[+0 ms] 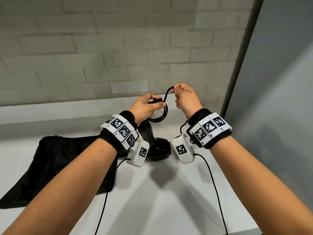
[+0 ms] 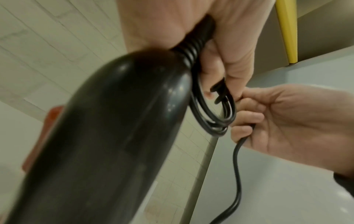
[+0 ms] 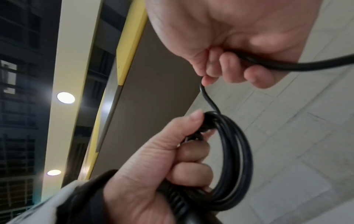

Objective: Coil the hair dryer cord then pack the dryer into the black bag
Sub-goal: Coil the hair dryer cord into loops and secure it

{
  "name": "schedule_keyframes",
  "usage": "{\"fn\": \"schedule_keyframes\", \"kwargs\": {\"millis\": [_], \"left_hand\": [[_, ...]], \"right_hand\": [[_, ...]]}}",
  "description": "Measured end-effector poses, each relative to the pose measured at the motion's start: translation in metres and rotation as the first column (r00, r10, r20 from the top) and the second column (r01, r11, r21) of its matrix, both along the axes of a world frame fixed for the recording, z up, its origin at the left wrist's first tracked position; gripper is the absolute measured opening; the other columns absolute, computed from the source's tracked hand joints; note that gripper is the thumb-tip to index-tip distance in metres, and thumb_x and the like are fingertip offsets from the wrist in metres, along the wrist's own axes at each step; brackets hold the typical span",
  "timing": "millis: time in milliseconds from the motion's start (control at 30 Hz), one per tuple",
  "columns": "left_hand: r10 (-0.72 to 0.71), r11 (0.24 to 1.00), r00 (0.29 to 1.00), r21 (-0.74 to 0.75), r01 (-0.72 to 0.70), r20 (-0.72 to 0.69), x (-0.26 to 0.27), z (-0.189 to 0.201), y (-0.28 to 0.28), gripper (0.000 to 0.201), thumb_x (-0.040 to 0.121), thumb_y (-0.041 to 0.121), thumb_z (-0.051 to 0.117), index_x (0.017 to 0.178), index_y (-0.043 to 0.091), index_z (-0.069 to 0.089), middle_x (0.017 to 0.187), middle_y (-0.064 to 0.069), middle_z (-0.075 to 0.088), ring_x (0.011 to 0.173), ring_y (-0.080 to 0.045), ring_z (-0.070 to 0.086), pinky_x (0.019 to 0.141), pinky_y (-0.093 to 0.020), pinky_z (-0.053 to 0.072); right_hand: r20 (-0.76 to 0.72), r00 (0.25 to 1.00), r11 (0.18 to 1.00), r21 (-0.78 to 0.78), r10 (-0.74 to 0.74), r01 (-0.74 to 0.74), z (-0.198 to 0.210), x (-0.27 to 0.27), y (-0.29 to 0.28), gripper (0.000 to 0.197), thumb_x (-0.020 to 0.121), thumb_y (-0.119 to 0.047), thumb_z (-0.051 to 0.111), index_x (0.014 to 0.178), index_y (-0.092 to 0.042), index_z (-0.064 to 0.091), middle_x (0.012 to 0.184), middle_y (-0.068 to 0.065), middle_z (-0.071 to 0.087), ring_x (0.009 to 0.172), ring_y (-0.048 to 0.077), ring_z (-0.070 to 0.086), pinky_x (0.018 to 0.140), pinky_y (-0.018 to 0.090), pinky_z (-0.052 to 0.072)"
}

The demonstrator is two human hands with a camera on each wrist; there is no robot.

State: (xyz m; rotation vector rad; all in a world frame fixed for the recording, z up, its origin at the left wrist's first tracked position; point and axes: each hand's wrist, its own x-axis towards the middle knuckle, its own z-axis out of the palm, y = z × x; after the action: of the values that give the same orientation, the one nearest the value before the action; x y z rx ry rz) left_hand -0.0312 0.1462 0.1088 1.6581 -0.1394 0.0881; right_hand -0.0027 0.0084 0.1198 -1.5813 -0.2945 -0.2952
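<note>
The cord-coiling step is being carried out, and by the look of it is being brought near its end. Several loops of the cord (image 1: 159, 114) are being held bunched in the left hand (image 1: 145, 107), whose fingers are curled round them and round the ribbed sleeve where the cord leaves the hair dryer (image 1: 152, 146). The dryer is being held up by its handle end, hanging below that hand above the white worktop (image 1: 169, 192). A further stretch of cord is being pinched and lifted by the right hand (image 1: 184, 99), closed round it just beside the left.

The next move is judged to call for this stretch being laid onto the bundle as another loop, with the bundle being kept tight so that it is not sprung open. The black bag (image 1: 55, 160) is lying flat on the worktop to the left, not yet being touched.

The bag and worktop are being shown only in the head view. In the left wrist view, the dryer's handle (image 2: 107, 136) is being seen close up, with loose cord trailing down from the right hand. In the right wrist view, the loop count is being shown more clearly, and a dark lump under the left thumb (image 3: 184, 127) may be the plug, though that cannot be told for certain.
</note>
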Motion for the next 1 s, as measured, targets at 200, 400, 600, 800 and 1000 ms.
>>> {"fn": "schedule_keyframes", "kwargs": {"millis": [200, 400, 600, 800, 1000], "left_hand": [[-0.069, 0.984, 0.997, 0.166, 0.064, 0.025, -0.002, 0.003, -0.002, 0.025, 0.089, 0.009, 0.056, 0.112, 0.016, 0.061, 0.036, 0.014, 0.047, 0.030, -0.002, 0.026, 0.034, -0.011, 0.022], [-0.084, 0.994, 0.996, 0.070, 0.083, 0.011, 0.001, 0.003, -0.002, 0.014, 0.095, 0.012, 0.046, 0.084, 0.017, 0.053, 0.033, 0.015, 0.034, 0.028, 0.000, 0.025, 0.032, -0.011, 0.021], [0.026, 0.998, 0.998, -0.065, -0.022, 0.052, 0.010, -0.004, 0.004, 0.020, 0.096, 0.014, 0.044, 0.079, 0.017, 0.053, 0.039, 0.016, 0.030, 0.030, 0.000, 0.023, 0.033, -0.011, 0.019], [0.048, 0.993, 0.998, -0.112, -0.043, 0.039, 0.011, -0.005, 0.008, 0.017, 0.096, 0.015, 0.045, 0.082, 0.017, 0.055, 0.037, 0.018, 0.028, 0.031, 0.000, 0.023, 0.033, -0.012, 0.020], [0.055, 0.986, 0.998, -0.157, -0.048, 0.035, 0.010, -0.003, 0.008, 0.019, 0.097, 0.015, 0.044, 0.080, 0.017, 0.053, 0.037, 0.018, 0.027, 0.030, 0.000, 0.022, 0.032, -0.012, 0.019]], "right_hand": [[0.116, 0.990, 0.994, -0.081, 0.086, -0.076, 0.001, -0.013, 0.004, 0.033, 0.093, -0.004, 0.039, 0.063, -0.018, 0.045, 0.039, -0.020, 0.050, 0.037, -0.007, 0.044, 0.043, 0.006, 0.031], [0.191, 0.976, 0.987, -0.140, 0.104, -0.078, -0.004, -0.022, 0.004, 0.018, 0.077, -0.016, 0.043, 0.061, -0.023, 0.045, 0.048, -0.016, 0.046, 0.046, -0.003, 0.037, 0.054, 0.017, 0.028], [0.188, 0.976, 0.981, -0.178, 0.112, -0.078, -0.031, -0.031, -0.001, 0.020, 0.084, -0.007, 0.045, 0.068, -0.020, 0.048, 0.057, -0.009, 0.040, 0.051, -0.003, 0.037, 0.056, 0.013, 0.031], [0.135, 0.978, 0.942, -0.317, 0.157, -0.107, -0.056, -0.038, 0.009, 0.023, 0.088, -0.014, 0.045, 0.070, -0.027, 0.042, 0.060, -0.005, 0.045, 0.060, 0.015, 0.049, 0.060, 0.021, 0.036], [0.037, 0.995, 0.826, -0.560, 0.091, -0.055, -0.062, -0.036, -0.017, 0.032, 0.087, -0.012, 0.055, 0.119, -0.010, 0.054, 0.125, 0.005, 0.058, 0.112, 0.011, 0.049, 0.100, 0.022, 0.035]]}}
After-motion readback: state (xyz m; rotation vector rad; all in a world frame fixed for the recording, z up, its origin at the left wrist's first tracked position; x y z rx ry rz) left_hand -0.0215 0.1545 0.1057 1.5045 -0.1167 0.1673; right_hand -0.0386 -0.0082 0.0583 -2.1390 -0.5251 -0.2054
